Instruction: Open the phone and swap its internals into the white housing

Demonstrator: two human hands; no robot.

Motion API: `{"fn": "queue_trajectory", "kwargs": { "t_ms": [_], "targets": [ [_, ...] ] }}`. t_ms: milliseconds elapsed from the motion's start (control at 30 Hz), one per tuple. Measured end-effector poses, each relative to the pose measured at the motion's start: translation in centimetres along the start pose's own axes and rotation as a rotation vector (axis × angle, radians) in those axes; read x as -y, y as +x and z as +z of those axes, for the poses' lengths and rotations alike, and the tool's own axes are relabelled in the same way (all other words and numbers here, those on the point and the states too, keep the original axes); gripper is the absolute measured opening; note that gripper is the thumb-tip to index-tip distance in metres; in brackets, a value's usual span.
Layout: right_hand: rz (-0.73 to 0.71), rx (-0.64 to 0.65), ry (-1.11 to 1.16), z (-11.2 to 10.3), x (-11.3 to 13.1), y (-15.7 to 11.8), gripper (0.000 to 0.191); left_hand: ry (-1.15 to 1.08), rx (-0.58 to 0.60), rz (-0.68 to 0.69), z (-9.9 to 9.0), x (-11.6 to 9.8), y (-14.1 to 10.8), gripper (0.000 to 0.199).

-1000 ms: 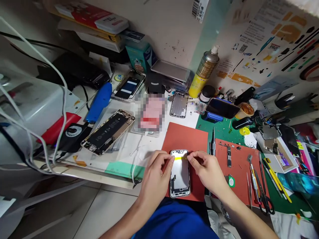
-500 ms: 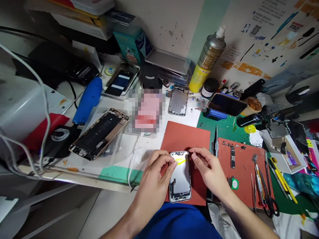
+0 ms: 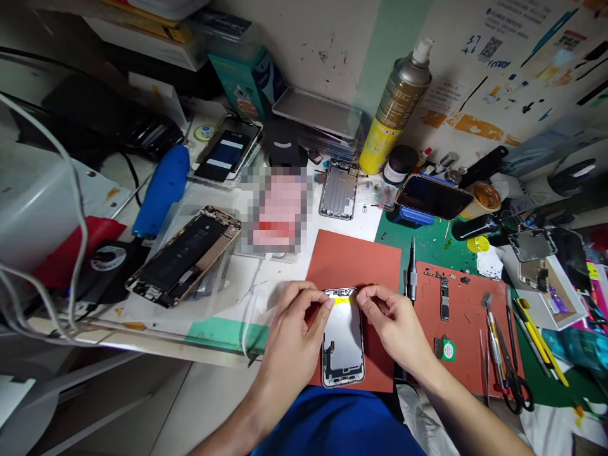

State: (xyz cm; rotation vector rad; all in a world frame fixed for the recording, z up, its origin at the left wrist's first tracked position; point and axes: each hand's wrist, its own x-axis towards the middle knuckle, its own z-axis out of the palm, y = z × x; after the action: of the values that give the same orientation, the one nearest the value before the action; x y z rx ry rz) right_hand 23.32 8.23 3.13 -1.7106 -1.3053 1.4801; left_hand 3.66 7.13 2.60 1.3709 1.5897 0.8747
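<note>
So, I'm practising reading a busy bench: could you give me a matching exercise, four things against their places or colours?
Things
1. Yellow strip
2. Scissors
3. Spray can
4. Dark-screened phone

Places and colours
A. Gold above, yellow below, with a white nozzle
B. Resting on a blue stand
C. Between the left hand and the right hand, over the upper end of the phone part
D. Black-handled, at the lower edge of the right-hand red mat

Pairs: 1-C, 2-D, 3-A, 4-B
</note>
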Motion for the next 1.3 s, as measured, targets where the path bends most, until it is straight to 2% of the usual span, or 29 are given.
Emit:
{"fn": "queue_trajectory", "kwargs": {
  "t_ms": [233, 367, 700, 1300],
  "targets": [
    [-0.035, 0.012, 0.052, -0.1, 0.0, -0.1, 0.033, -0.004, 0.008, 0.005, 0.1, 0.1, 0.1, 0.022],
    [-0.043, -0.014, 0.005, 0.1, -0.1, 0.0, 0.036, 0.022, 0.008, 0.019, 0.0, 0.3, 0.2, 0.022],
    [-0.001, -0.124, -0.143, 1.0, 0.0, 0.8, 0.041, 0.296, -0.13, 0.17, 1.7, 1.5, 0.7, 0.011],
    [-0.061, -0.23, -0.247, 2.0, 0.1, 1.1, 0.027, 0.399, -0.167, 0.258, 2.4, 1.3, 0.2, 0.009]
  ]
}}
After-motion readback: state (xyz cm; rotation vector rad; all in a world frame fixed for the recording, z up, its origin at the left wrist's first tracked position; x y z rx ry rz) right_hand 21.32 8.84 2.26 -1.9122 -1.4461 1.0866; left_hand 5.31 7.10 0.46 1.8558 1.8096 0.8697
